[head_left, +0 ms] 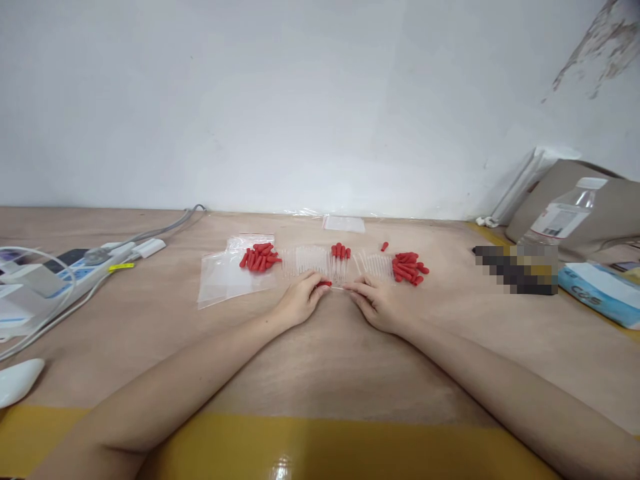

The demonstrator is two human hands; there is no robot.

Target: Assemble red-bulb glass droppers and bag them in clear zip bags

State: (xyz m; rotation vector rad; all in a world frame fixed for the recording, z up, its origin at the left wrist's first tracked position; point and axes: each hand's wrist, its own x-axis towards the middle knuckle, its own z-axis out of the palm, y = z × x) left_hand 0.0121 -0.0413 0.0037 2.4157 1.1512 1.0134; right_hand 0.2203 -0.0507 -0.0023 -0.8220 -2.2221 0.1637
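Observation:
My left hand [300, 299] pinches a small red rubber cap [324, 284] at the table's middle. My right hand [376, 301] is closed on a thin clear tube [341, 287], whose end meets the cap. Behind the hands lies a row of clear tubes [306, 260]. A few tubes with red caps fitted [341, 257] lie in the middle of that row. One heap of loose red caps [259, 257] rests on a clear plastic bag [225, 277] to the left. A second heap of red caps [409, 267] lies to the right.
A power strip with cables [85, 267] and a white mouse [17, 381] are at the left. A plastic bottle [555, 230], a cardboard box [590, 207] and a blue packet [600, 290] stand at the right. A small empty bag [344, 224] lies near the wall.

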